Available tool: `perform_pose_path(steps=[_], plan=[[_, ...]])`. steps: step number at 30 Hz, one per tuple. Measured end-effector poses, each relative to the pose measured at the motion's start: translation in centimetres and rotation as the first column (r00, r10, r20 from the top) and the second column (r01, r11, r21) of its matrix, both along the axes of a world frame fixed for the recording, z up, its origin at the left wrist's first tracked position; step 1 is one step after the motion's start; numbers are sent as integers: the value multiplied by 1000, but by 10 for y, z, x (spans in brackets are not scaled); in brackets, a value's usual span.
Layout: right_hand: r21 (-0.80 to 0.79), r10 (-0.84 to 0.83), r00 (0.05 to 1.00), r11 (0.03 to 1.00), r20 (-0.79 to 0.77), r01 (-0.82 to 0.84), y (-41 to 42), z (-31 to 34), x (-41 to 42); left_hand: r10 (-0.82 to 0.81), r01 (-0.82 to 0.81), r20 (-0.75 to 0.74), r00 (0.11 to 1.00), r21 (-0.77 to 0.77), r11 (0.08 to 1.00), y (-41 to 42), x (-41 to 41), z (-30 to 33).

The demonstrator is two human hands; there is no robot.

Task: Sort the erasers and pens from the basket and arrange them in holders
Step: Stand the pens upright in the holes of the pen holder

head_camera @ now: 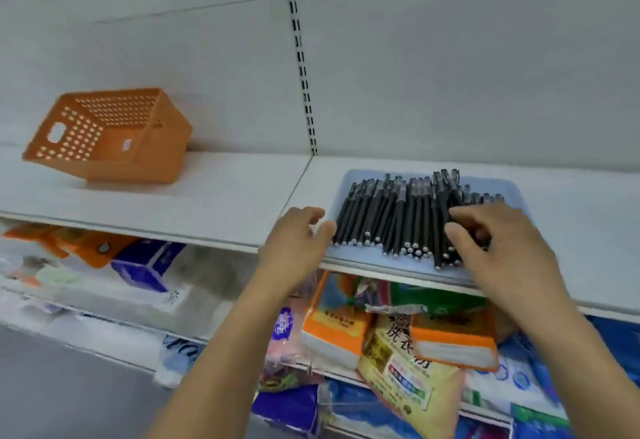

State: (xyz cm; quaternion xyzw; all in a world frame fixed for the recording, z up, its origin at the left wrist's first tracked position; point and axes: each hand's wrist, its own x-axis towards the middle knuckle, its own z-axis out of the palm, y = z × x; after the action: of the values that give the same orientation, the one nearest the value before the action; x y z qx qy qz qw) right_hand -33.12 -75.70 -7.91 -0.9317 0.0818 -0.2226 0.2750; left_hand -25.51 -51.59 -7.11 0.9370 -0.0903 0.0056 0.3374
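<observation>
1. The white shelf carries everything.
2. An orange basket sits tipped near its back left.
3. A pale blue tray at the front edge holds black pens.
4. The right hand curls onto the pens; the left hand, fingers bent, touches the tray's left edge.

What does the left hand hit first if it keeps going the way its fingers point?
Probably the left edge of the light blue tray, then the black pens. The left hand looks right beside it; contact is unclear.
</observation>
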Motion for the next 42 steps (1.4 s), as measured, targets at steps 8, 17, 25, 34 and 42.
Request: perform_pose_path(steps=[8, 17, 25, 34, 42], plan=[[-110, -509, 793, 857, -336, 503, -61, -5, 10, -144, 173, -211, 967, 129, 976, -20, 89, 8], [-19, -567, 727, 794, -388, 608, -42, -10, 13, -269, 111, -491, 829, -326, 939, -18, 116, 12], [219, -584, 731, 708, -353, 672, -8, -14, 3, -402, 79, -509, 761, -542, 836, -14, 123, 4], [430, -622, 724, 590, -298, 683, 40, -10, -14, -513, 292, -396, 762, -498, 817, 2, 120, 0], [455, -745, 621, 477, -246, 752, 70, -6, -57, -624, 480, -266, 735, -446, 755, -4, 103, 8]])
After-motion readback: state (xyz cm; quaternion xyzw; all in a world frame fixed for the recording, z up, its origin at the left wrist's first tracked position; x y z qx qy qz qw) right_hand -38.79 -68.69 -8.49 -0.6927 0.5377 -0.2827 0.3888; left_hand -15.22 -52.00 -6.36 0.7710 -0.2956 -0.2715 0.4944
